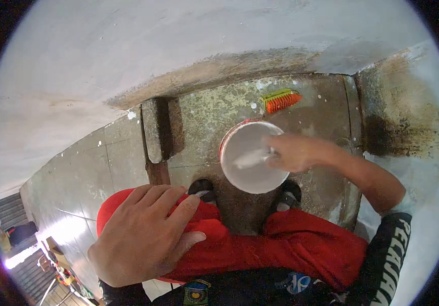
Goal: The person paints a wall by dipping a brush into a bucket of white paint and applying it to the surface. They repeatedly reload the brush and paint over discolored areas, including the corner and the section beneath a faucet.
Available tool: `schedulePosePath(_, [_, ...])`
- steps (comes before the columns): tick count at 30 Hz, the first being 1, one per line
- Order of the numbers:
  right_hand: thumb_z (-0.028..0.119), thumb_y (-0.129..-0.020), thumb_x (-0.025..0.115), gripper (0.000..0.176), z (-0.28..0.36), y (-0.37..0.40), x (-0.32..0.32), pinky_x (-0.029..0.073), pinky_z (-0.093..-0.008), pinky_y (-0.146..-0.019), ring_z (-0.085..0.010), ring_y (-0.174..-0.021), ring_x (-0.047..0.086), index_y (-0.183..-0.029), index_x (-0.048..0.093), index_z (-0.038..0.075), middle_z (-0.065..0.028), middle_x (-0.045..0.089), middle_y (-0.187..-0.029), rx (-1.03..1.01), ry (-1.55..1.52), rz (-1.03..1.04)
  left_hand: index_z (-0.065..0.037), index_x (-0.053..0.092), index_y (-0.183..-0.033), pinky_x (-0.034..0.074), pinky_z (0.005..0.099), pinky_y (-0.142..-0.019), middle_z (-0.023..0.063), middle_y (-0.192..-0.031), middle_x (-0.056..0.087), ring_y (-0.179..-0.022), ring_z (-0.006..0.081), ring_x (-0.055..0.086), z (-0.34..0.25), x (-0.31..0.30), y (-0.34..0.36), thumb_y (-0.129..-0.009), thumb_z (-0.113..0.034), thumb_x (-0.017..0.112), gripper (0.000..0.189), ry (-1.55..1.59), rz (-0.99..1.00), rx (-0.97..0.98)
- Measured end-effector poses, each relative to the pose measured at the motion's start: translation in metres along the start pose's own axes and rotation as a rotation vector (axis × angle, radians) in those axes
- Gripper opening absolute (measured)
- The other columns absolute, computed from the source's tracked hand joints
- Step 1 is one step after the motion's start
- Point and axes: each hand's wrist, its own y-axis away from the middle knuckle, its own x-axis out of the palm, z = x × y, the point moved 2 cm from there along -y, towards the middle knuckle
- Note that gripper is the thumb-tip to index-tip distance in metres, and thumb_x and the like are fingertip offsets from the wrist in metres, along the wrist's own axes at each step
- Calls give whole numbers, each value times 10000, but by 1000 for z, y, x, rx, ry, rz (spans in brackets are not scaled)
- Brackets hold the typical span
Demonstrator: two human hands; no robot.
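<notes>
Head view, nearest first: the left hand (145,227) lies palm down on the red trousers (311,250), to the near left of the bucket (232,143), fingers loosely spread, nothing seen in it; two dark shoes (292,194) stand at the bucket's near side, one to its left, one to its right; the right hand (286,153) is over the bucket's right rim, much closer to it than the left; blurred, it looks closed round one end of a white tool (252,159), whose long axis runs leftward and slightly nearward to over the bucket's middle; whether the tip touches anything inside I cannot tell; beyond the bucket, slightly right, lies one scrub brush (281,102) with orange bristles; beyond and left, one block (154,130); past these, the stained wall (178,51); counted, one bucket, one white tool
</notes>
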Motion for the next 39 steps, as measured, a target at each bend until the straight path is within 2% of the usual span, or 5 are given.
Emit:
schedulePosePath(8, [358,-977,533,318,-43,76,-37,431,-240,-526,-62,-629,542,-990,622,52,4,629,-780,173,-654,245,-8,545,-1187,452,430,-941,174,-1135,591,-1073,340,578,-6,-3,-13,-886,-314,632,438,27,43,-21])
schedulePosePath(12, [357,-968,558,291,-93,92,-18,417,-235,-501,-56,-583,519,-976,644,79,22,611,-742,44,-964,99,-17,580,-1093,464,423,-911,150,-1048,623,-1015,323,601,-13,-3,-19,-871,-277,645,348,-12,-39,12])
schedulePosePath(15, [252,-967,573,235,-145,91,-10,430,-236,-494,-77,-603,555,-1002,626,25,-18,638,-812,175,-1278,-199,-41,573,-1204,433,476,-988,202,-1155,615,-1097,401,570,-10,2,-19,-848,-325,655,462,47,56,-78])
schedulePosePath(21, [313,-917,573,286,-240,49,20,444,-334,-468,-147,-542,555,-927,668,44,-46,632,-739,521,-1073,-896,-7,535,-1262,411,472,-996,243,-1228,582,-1143,427,531,-26,-9,-19,-931,-264,570,421,114,104,-156])
schedulePosePath(39, [323,-918,520,367,-292,-14,15,449,-364,-495,-174,-569,577,-860,640,-20,-89,644,-724,621,-938,-972,-10,535,-1269,419,467,-988,231,-1217,594,-1130,424,546,-36,-13,-35,-931,-233,567,406,114,135,-228])
